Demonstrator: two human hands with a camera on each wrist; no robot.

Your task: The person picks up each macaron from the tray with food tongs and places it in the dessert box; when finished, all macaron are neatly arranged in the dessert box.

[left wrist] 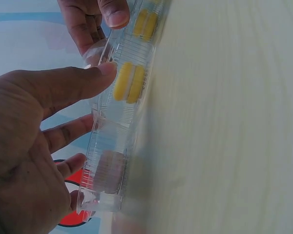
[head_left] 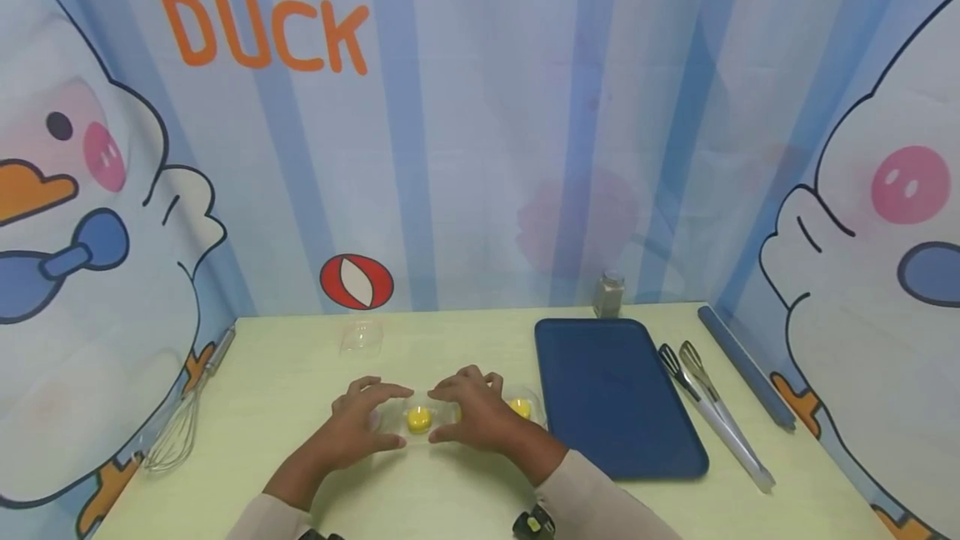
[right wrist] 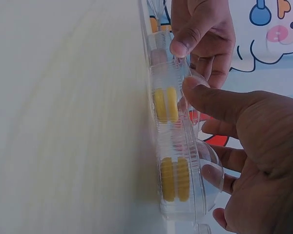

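Head view, left hand and right hand gripping clear tray, yellow pieces perhaps partly hidden

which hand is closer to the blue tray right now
Right. The right hand rests on the clear plastic pack just left of the blue tray; the left hand holds the pack's far end, farther from the tray.

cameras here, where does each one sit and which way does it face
Head: worn high, looking forward and down at the table; both forearms, left hand and right hand show.
Left wrist: beside the left hand, looking along the clear plastic tray; left palm, right fingertips show.
Right wrist: mirrors it; right palm, left fingers show.
All three share the tray's yellow macarons.
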